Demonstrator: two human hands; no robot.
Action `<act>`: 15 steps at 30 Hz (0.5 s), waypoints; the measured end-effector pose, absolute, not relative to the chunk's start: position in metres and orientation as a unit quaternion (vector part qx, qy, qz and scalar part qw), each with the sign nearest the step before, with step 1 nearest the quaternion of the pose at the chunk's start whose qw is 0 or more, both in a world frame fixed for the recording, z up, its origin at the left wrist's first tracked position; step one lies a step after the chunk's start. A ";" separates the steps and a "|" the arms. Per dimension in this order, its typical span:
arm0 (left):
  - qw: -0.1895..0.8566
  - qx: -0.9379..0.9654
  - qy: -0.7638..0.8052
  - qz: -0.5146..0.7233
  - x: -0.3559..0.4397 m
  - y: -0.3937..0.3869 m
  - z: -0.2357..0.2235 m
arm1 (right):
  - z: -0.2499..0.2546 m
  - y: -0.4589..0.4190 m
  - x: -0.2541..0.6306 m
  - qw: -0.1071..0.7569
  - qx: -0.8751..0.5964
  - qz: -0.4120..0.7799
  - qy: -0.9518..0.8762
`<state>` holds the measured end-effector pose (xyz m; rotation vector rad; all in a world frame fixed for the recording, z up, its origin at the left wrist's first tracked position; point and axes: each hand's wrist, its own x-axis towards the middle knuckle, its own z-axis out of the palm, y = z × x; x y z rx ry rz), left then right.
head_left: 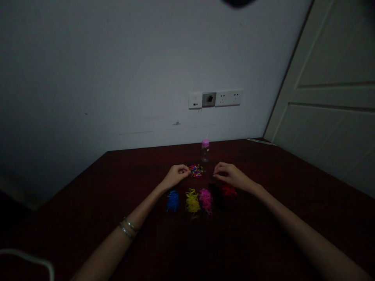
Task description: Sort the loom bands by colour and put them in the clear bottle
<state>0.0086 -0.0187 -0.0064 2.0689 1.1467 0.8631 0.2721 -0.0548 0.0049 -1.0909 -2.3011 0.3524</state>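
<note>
A small mixed-colour heap of tiny rubber bands [196, 170] lies on the dark red table [117, 187]. My left hand [176, 175] is curled, its fingertips pinched at the heap's left edge. My right hand [229, 174] rests just right of the heap, fingers bent and pinched together above a red pile [229, 191]. In front of the hands lie sorted piles: blue [172, 200], yellow [192, 201] and pink [206, 200]. A dark pile between pink and red is hard to make out.
A small clear bottle with a pink cap [205, 151] stands behind the heap. The wall carries a row of sockets [215, 98]. A white door [331, 97] is at the right. Bracelets circle my left wrist [128, 228].
</note>
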 end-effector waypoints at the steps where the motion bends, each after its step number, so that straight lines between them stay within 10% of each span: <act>1: 0.304 0.770 0.447 0.339 0.001 -0.012 -0.011 | 0.003 -0.053 0.274 0.271 -0.413 0.132 -0.859; 15: 0.335 0.708 0.513 0.350 -0.029 0.010 -0.032 | 0.005 -0.061 0.268 0.172 -0.425 0.119 -0.880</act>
